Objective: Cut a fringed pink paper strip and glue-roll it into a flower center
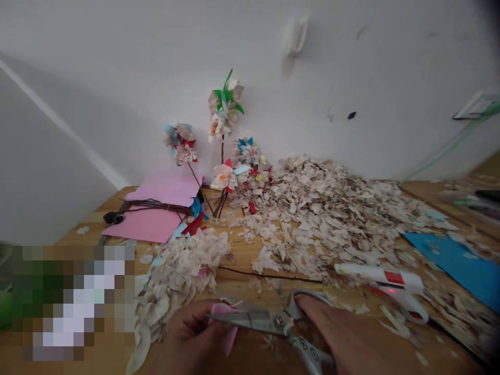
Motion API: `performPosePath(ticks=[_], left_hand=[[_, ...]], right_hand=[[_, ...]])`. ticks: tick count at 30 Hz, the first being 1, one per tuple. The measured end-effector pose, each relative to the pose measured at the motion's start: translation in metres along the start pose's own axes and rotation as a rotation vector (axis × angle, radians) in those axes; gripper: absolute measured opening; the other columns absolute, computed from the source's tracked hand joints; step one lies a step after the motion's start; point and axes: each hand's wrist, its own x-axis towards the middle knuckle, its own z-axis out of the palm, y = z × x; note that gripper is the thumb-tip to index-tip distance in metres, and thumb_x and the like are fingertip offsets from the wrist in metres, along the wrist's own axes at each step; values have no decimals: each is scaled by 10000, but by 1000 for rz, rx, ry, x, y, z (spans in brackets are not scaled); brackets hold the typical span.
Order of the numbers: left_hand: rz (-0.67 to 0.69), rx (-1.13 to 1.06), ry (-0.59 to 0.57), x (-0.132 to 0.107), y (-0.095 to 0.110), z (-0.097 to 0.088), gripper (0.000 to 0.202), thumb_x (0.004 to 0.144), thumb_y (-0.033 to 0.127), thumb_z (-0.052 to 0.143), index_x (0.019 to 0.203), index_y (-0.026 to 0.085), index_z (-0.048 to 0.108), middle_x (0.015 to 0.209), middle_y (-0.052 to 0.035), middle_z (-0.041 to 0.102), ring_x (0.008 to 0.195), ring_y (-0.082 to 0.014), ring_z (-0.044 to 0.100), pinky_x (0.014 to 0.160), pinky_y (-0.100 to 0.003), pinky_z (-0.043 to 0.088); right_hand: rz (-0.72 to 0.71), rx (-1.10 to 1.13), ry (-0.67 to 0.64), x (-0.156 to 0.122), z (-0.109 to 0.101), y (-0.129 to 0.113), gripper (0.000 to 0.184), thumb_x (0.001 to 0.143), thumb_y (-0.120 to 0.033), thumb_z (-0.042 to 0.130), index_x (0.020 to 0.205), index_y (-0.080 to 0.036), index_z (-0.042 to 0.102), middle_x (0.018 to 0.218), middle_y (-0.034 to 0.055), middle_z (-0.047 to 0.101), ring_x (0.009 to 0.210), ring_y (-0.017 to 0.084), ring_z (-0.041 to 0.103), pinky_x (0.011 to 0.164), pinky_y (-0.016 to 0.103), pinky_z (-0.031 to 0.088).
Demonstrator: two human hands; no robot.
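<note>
My left hand (195,328) pinches a small piece of pink paper (229,338) low in the middle of the view. My right hand (332,328) grips a pair of metal scissors (265,320) by the handles. Their blades point left and lie across the pink paper, close to my left fingertips. Just beyond my left hand is a heap of pale dried petals (175,271), with a small pink-centred flower (203,272) at its right side. A thin dark stem (273,276) runs from it to the right.
A white glue gun (390,284) with a red light lies at right. A large petal pile (332,208) sits against the wall. Handmade flowers (226,114) on twigs stand at the back, beside pink sheets (148,224) and a twig bundle (156,205). Blue paper (457,265) lies far right.
</note>
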Motion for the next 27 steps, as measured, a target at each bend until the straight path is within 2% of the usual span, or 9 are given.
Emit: performPosePath(ticks=[5,11,16,20,24,27], left_hand=[[-2,-59,-2,1,-7,0,178,650,349,747,577,190,717,485,43,522,480,-78,372,457,-174,284],[-12,-166,14,2,-4,6,212,602,361,775,526,176,705,455,53,475,456,-64,342,454,-169,266],[-64,-134,-14,1,-7,0,185,633,344,757,575,174,712,480,47,500,455,-64,346,441,-170,253],[-106,-39,-47,1,-5,-5,247,650,373,737,526,169,675,479,36,525,453,-73,363,429,-171,256],[-109,5,-40,1,-3,-6,211,611,390,759,601,182,727,516,22,568,451,-76,379,420,-171,261],[-107,-13,-26,0,-3,-4,237,583,413,772,571,182,721,505,19,567,471,-86,407,456,-178,300]], right_hand=[[18,2,-76,6,-9,-12,470,700,-313,618,1164,-281,550,1089,64,662,889,273,627,719,327,468],[31,-64,-94,7,-15,-23,426,659,-272,630,1082,-237,592,1035,85,689,886,297,632,739,349,458],[35,-83,-53,7,-14,-22,392,666,-268,601,1057,-249,594,999,93,697,867,307,635,691,357,455],[38,-66,-64,8,-15,-24,287,655,-236,604,941,-263,614,873,48,707,782,269,640,632,309,433],[74,-100,-59,7,-17,-24,369,634,-214,605,998,-272,596,921,53,695,819,279,626,628,311,424],[64,-103,-85,6,-19,-25,348,635,-230,600,982,-264,598,935,65,688,821,279,618,645,322,424]])
